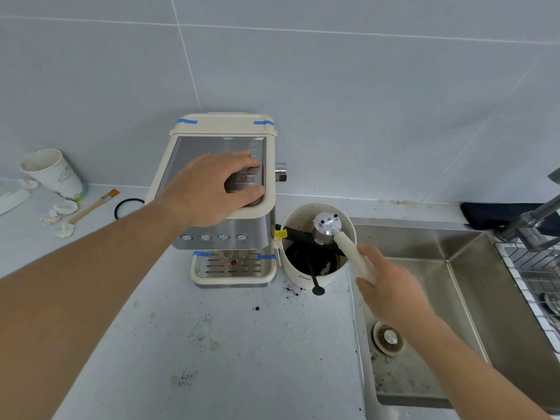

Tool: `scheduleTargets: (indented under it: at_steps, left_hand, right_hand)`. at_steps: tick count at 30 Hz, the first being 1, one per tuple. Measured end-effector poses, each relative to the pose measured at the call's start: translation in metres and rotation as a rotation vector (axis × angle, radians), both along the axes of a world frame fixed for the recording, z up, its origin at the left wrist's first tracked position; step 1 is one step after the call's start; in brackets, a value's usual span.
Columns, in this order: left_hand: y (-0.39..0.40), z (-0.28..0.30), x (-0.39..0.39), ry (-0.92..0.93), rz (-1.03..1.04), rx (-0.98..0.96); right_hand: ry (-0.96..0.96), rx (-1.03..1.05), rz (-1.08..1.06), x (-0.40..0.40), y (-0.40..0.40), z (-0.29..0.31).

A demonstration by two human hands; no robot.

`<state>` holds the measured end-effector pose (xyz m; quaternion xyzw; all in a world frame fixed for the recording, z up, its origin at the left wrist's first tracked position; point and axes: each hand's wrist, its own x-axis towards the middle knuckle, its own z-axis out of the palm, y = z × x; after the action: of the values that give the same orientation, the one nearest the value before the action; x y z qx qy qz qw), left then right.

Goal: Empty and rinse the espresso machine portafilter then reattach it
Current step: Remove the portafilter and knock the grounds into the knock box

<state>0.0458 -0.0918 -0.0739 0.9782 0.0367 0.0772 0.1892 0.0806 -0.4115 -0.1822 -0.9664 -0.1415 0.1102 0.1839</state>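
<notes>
The cream and steel espresso machine [224,231] stands on the counter against the tiled wall. My left hand [212,186] lies flat on its top, fingers spread, holding nothing. My right hand [391,286] grips the cream handle of the portafilter [327,227]. The portafilter's metal head is turned upside down over the black bar of the white knock box [315,277], which stands just right of the machine. Dark coffee grounds lie inside the knock box.
A steel sink [454,298] with a drain plug lies to the right, its faucet [533,219] at the far right above a wire rack. Spilled grounds dot the counter [212,344]. A paper cup [54,174], a brush [94,206] and a black ring [127,207] sit at the left.
</notes>
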Motion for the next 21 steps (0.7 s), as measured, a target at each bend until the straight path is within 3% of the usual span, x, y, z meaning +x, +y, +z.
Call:
scheduleTargets:
  at_steps: [6,13,18,21]
  left_hand:
    - [-0.001,0.0,0.0,-0.004,0.0,-0.005]
    - [-0.001,0.0,0.0,0.001,0.001,-0.013]
    - [0.0,-0.001,0.0,0.012,0.005,-0.023]
    - [0.001,-0.002,0.001,0.011,0.003,-0.022]
  right_hand:
    - [-0.059,0.075,-0.019,-0.008,0.001,-0.001]
    - [0.019,-0.016,-0.032,-0.003,0.006,0.006]
    - [-0.053,0.117,-0.048,-0.01,0.008,0.009]
    - [-0.002,0.08,-0.054,-0.016,0.01,0.004]
